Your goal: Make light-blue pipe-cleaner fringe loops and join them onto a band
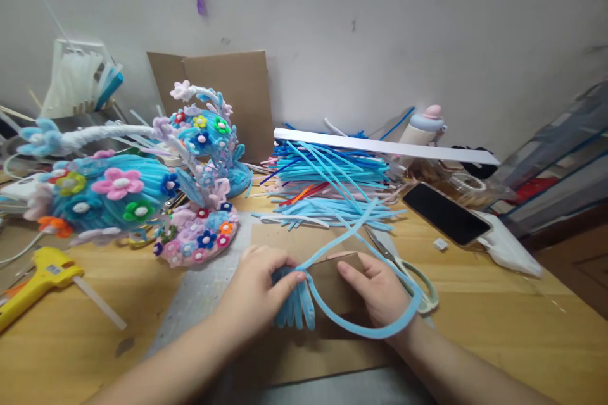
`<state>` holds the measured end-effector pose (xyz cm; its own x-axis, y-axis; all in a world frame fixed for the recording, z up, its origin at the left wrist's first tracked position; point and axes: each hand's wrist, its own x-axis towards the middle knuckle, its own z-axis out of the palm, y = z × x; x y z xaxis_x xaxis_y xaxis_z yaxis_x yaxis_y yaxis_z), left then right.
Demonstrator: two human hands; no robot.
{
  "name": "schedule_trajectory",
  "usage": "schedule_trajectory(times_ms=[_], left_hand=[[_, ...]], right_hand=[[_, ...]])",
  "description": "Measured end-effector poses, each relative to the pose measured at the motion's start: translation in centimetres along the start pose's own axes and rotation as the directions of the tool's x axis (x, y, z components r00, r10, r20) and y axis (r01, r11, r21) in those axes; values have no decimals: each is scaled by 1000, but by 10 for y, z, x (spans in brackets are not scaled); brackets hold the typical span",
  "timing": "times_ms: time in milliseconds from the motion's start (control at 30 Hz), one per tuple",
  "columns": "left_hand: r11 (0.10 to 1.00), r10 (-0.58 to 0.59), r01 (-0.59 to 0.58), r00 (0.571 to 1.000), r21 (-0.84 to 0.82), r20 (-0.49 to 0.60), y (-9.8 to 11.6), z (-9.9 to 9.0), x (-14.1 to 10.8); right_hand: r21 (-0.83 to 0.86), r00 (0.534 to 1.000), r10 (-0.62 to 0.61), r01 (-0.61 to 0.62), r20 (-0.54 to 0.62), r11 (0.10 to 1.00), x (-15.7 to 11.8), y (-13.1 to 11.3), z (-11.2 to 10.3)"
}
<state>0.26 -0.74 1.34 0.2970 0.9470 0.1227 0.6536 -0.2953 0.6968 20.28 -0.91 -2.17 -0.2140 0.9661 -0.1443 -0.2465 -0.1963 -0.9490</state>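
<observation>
My left hand (pixel 266 288) is closed round a bundle of blue pipe cleaner loops (pixel 297 309), thumb pressed on its top. From the bundle a long light-blue pipe cleaner (pixel 361 330) curves out in a wide loop and passes over my right wrist. My right hand (pixel 375 285) grips the right end of a small brown cardboard piece (pixel 335 281), its thumb on the front face. The cardboard's left end is hidden behind the blue loops. Both hands are above a larger cardboard sheet (pixel 304 364) on the wooden table (pixel 513 323).
Green-handled scissors (pixel 422 285) lie beside my right hand, with a black phone (pixel 446 214) beyond. Blue pipe cleaners (pixel 332 168) are piled behind. At the left are flower-covered decorations (pixel 118 193) and a yellow glue gun (pixel 50 269).
</observation>
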Motion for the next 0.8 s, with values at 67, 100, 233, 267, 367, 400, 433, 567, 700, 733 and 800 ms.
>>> schedule_trajectory(times_ms=[67,100,233,267,367,400,433,567,700,733,800], left_hand=[[999,10,-9,1000,-35,15,0,-2,1],[998,9,-8,1000,-61,28,0,-2,1],[987,-2,15,996,-158,86,-1,-5,4],[984,-1,19,995,-176,101,-1,-5,5],[981,5,21,991,-195,136,-3,-6,7],[982,8,20,990,-187,144,-4,-6,8],[984,7,19,989,-176,147,-4,-6,8],[991,-15,29,994,-129,104,-1,-7,5],[998,16,-14,999,-55,31,8,-12,-1],[999,41,-40,999,-33,18,11,-14,-2],[996,94,-94,995,0,16,15,-17,-5]], right_hand=[[-42,1000,-1,1,-22,999,-1,-1,-2],[-38,1000,10,-11,-24,999,-1,-2,-2],[9,999,52,-52,5,999,-3,-4,1],[8,999,49,-49,12,999,-3,-4,1],[-15,1000,8,-8,16,1000,-4,-4,2],[-28,1000,-11,11,11,1000,-4,-3,2],[-39,1000,-24,24,4,999,-4,-3,2],[-84,1000,-23,22,-10,996,-6,0,-1],[-104,999,-36,35,-8,994,-10,-2,-1],[-117,999,-43,43,-2,992,-11,-3,-1],[-151,998,-54,56,19,987,-13,-4,0]])
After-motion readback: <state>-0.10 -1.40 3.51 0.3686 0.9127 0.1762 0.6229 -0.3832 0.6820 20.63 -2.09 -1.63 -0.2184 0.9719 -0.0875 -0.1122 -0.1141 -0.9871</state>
